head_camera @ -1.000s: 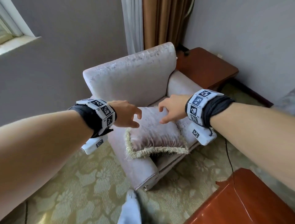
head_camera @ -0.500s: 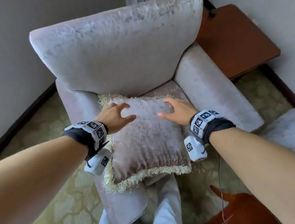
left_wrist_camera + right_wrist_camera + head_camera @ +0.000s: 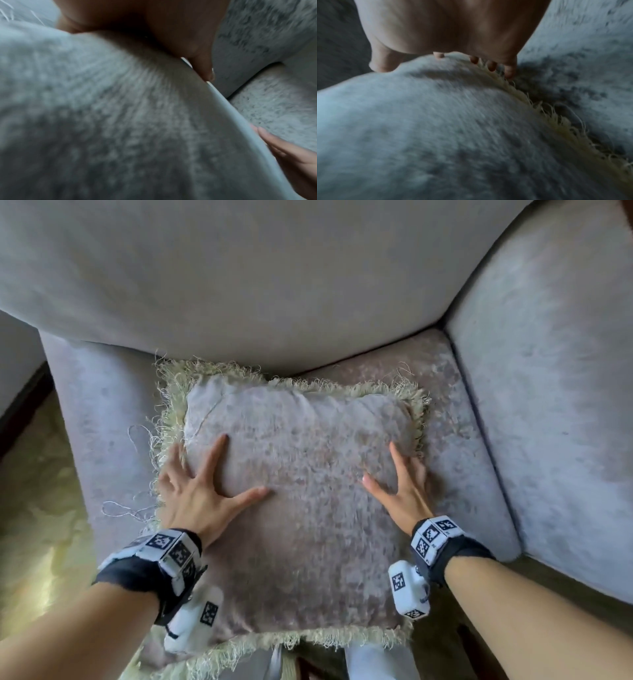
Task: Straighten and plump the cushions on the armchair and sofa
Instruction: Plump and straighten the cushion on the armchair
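Cushion (image 3: pixel 308 508), pinkish velvet with pale fringe, lies flat on the armchair (image 3: pixel 274 285) seat, its far edge against the backrest, its near edge overhanging the seat front. Left hand (image 3: pixel 195 491) is spread on the cushion's left side: thumb and forefinger splayed on top, the other fingers (image 3: pixel 171 463) over the fringed left edge. Right hand (image 3: pixel 404 491) mirrors it on the cushion's right side; in the right wrist view its fingertips (image 3: pixel 491 66) curl over the fringe. Both hands clasp the cushion's sides. Right armrest (image 3: pixel 548 405) stands apart from the cushion. Patterned carpet (image 3: pixel 37 525) at left.
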Demonstrator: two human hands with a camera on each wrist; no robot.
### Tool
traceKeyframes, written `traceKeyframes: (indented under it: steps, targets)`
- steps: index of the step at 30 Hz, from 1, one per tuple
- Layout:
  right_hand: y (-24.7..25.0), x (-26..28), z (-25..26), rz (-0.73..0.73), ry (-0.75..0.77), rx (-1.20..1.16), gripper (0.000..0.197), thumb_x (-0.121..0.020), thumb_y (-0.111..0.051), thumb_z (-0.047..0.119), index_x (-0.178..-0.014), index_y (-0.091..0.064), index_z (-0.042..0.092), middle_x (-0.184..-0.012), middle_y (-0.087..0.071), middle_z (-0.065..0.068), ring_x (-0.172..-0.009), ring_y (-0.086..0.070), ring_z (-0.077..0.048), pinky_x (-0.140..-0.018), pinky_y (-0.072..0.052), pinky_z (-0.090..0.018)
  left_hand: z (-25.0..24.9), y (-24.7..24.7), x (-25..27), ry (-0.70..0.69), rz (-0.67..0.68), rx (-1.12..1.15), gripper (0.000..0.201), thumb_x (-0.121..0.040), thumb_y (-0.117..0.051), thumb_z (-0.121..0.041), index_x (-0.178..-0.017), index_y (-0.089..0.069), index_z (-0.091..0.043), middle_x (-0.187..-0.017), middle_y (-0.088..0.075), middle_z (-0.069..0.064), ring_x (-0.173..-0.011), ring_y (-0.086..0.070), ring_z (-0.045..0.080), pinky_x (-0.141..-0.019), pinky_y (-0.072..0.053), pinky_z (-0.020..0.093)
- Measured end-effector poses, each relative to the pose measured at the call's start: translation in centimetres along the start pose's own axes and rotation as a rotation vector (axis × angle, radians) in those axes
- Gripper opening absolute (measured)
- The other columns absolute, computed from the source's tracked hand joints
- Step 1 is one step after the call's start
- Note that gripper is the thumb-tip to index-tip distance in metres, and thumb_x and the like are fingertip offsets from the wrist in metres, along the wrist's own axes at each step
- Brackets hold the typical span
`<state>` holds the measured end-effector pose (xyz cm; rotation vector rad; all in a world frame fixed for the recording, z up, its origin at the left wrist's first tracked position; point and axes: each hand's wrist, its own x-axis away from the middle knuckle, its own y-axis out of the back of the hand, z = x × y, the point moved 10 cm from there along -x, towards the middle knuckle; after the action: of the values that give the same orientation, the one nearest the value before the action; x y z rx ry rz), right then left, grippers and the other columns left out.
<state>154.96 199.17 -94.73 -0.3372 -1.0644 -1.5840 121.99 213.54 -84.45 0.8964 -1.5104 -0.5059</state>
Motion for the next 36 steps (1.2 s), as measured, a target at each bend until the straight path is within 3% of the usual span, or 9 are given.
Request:
traceKeyframes:
  steps: [8, 12, 17, 22, 25, 28, 31, 33, 36]
  targets:
    - [-1.0, -2.6, -1.7, -0.075, 0.006, -0.067, 0.111, -0.064, -0.066, 0.081, -0.148, 0.005, 0.065, -0.166, 0.004, -0.006, -0.153, -0.010, -0.037, -0.118, -0.025, -0.060, -0.5, -0.1, -2.4, 0.069, -0.004, 0.057, 0.123, -0.038, -0.064, -0.095, -0.144, -0.007, -0.070, -0.154, -0.023, 0.022, -0.133, -0.040, 0.053, -0.108, -0.040, 0.062]
    - [-1.3, -3.0, -1.5, -0.059, 0.006, -0.093, 0.112, -0.066, -0.068, 0.074, -0.151, 0.003, 0.061, -0.163, -0.010, -0.015, -0.148, -0.024, -0.040, -0.111, -0.035, -0.054, -0.2, -0.7, -3.4, 0.054, 0.025, 0.103, 0.126, -0.039, -0.069, -0.093, -0.145, -0.006, -0.068, -0.144, -0.044, 0.021, -0.121, -0.055, 0.045, -0.100, -0.049, 0.054]
    - [-0.6, -2.5, -0.3, -0.096, 0.087, -0.124, 0.112, -0.065, -0.067, 0.074, -0.157, -0.006, 0.051, -0.152, -0.030, -0.017, -0.138, -0.040, -0.038, -0.106, -0.036, -0.041, -0.3, -0.8, -3.0, 0.045, 0.010, 0.157, 0.122, -0.045, -0.072, -0.088, -0.146, -0.008, -0.068, -0.150, -0.045, 0.015, -0.131, -0.050, 0.040, -0.106, -0.043, 0.050]
    - [1.7, -1.5, 2.3, -0.142, 0.232, -0.143, 0.114, -0.061, -0.063, 0.087, -0.156, -0.011, 0.052, -0.159, -0.029, -0.008, -0.143, -0.032, -0.021, -0.106, -0.025, -0.027, -1.4, 1.1, -1.8, -0.031, -0.066, 0.220, 0.121, -0.039, -0.070, -0.094, -0.143, -0.011, -0.072, -0.145, -0.048, 0.014, -0.127, -0.054, 0.037, -0.107, -0.045, 0.052]
    - [5.2, -0.8, 5.9, -0.217, 0.336, -0.132, 0.109, -0.067, -0.069, 0.078, -0.157, -0.015, 0.048, -0.161, -0.027, -0.004, -0.134, -0.027, -0.002, -0.111, -0.023, -0.024, -3.0, 3.5, -0.8, -0.092, -0.147, 0.311, 0.122, -0.039, -0.072, -0.092, -0.144, -0.013, -0.070, -0.144, -0.048, 0.013, -0.128, -0.054, 0.033, -0.108, -0.045, 0.049]
    - [10.1, -0.1, 10.6, -0.311, 0.486, -0.107, 0.106, -0.072, -0.068, 0.072, -0.159, -0.018, 0.039, -0.164, -0.025, -0.001, -0.147, -0.023, -0.008, -0.119, -0.021, -0.025, -4.7, 5.9, 0.1, -0.128, -0.236, 0.446, 0.122, -0.044, -0.078, -0.083, -0.147, -0.015, -0.066, -0.143, -0.046, 0.011, -0.129, -0.052, 0.030, -0.110, -0.040, 0.040]
    - [14.6, 1.0, 15.3, -0.394, 0.617, -0.007, 0.106, -0.073, -0.063, 0.077, -0.160, -0.018, 0.035, -0.163, -0.025, 0.003, -0.146, -0.020, -0.003, -0.115, -0.009, -0.009, -5.9, 6.8, 1.1, -0.133, -0.304, 0.542, 0.116, -0.050, -0.077, -0.073, -0.148, -0.015, -0.065, -0.138, -0.044, 0.011, -0.127, -0.050, 0.029, -0.108, -0.038, 0.039]
    - [16.8, 1.9, 17.4, -0.420, 0.698, 0.039, 0.106, -0.075, -0.062, 0.078, -0.160, -0.018, 0.033, -0.158, -0.025, 0.013, -0.141, -0.018, 0.008, -0.115, -0.014, -0.009, -6.3, 6.8, 2.1, -0.156, -0.361, 0.626, 0.118, -0.050, -0.079, -0.070, -0.150, -0.017, -0.062, -0.142, -0.043, 0.003, -0.129, -0.047, 0.019, -0.111, -0.035, 0.032]
    - [19.2, 3.1, 19.3, -0.479, 0.767, 0.071, 0.108, -0.075, -0.062, 0.078, -0.160, -0.020, 0.027, -0.153, -0.026, 0.014, -0.145, -0.023, -0.003, -0.121, -0.021, -0.026, -6.9, 7.1, 3.4, -0.216, -0.465, 0.757, 0.126, -0.047, -0.085, -0.069, -0.153, -0.018, -0.055, -0.131, -0.037, -0.020, -0.117, -0.040, -0.015, -0.106, -0.027, 0.009]
